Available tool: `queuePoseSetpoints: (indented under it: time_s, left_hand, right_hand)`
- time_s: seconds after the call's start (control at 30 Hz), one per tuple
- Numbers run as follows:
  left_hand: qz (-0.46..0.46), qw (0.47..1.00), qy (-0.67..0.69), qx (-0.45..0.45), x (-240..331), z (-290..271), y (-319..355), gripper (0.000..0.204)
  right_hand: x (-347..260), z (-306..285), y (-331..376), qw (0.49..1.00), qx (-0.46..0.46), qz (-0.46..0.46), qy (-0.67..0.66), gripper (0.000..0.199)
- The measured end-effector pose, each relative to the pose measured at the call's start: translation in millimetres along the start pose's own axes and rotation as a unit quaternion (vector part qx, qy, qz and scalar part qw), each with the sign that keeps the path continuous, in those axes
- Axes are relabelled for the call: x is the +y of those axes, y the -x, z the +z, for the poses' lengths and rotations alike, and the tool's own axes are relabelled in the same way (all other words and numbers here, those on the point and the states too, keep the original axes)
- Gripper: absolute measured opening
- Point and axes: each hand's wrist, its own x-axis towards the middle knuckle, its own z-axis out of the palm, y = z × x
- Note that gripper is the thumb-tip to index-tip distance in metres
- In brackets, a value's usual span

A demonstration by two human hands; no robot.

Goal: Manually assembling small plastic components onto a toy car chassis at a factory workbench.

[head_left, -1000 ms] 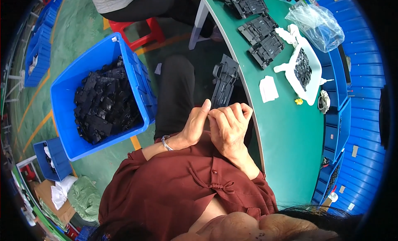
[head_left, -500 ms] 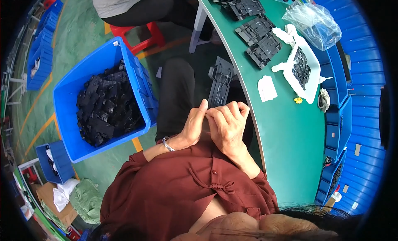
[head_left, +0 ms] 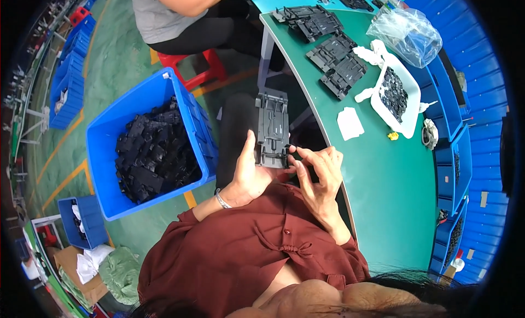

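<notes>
A black moulded plastic chassis part (head_left: 272, 124), long and flat with ribs and clips, stands tilted up in front of me. My left hand (head_left: 250, 173) grips its near end from the left and below, the thumb along its left side. At the part's lower right corner, my right hand (head_left: 320, 173) has its thumb and forefinger drawn together by the edge. Anything small between those fingertips is too dark to make out. More black chassis parts (head_left: 343, 77) lie in a row on the green table (head_left: 383, 203) to the right.
On my left stands a blue bin (head_left: 205, 137) heaped with black parts. A white tray (head_left: 413, 107) of small black pieces, white paper (head_left: 350, 124) and a clear plastic bag (head_left: 407, 36) lie on the table. Ahead, another person (head_left: 180, 17) sits on a red stool (head_left: 205, 69).
The chassis part has been raised and now faces me more fully. My hands have parted slightly, with the right one shifting right to its lower corner. The whole view has shifted slightly.
</notes>
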Motion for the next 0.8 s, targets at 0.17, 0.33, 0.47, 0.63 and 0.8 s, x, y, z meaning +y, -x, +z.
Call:
queuePoseSetpoints:
  time_s: [0.17,0.33,0.47,0.63,0.8]
  left_hand:
    - [-0.034,0.999,0.039,-0.009,1,-2,-1,0.074]
    - [-0.038,0.998,0.042,-0.002,0,-1,-1,0.074]
    - [-0.043,0.998,0.045,-0.010,0,-1,-1,0.074]
    - [-0.044,0.999,0.025,0.010,-3,0,-1,0.076]
    - [-0.033,0.998,-0.050,0.031,-11,-1,-2,0.075]
  right_hand:
    - [10,2,11,0.999,0.021,0.021,-0.039,0.031]
    - [18,1,17,0.997,0.021,0.051,-0.049,0.027]
    - [22,1,21,0.995,0.014,0.078,-0.062,0.023]
    - [25,3,24,0.984,0.015,0.134,-0.114,0.021]
    - [26,3,10,0.992,0.033,0.081,-0.086,0.022]
